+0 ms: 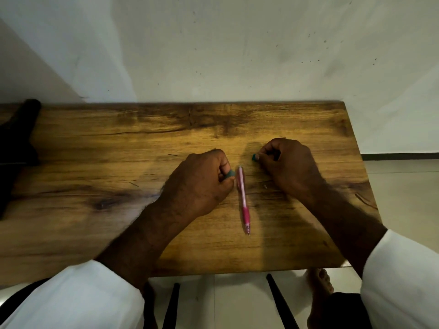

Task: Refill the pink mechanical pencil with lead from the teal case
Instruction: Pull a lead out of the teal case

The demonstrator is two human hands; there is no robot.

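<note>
The pink mechanical pencil (244, 200) lies on the wooden table (118, 210) between my hands, its tip pointing toward me. My left hand (199, 186) is closed just left of the pencil, and a teal piece (230, 174) shows between its fingers. My right hand (287, 162) is closed to the right of the pencil's far end, pinching another small teal piece (254, 157) at its fingertips. I cannot tell which piece is the case body and which the cap. A tiny pale bit (265, 186) lies on the table by my right hand.
A dark object (16, 143) rests at the table's far left edge. The wall rises right behind the table. The table's right edge runs close to my right forearm. Below the near edge I see black table legs (280, 302) and a bare foot (319, 283).
</note>
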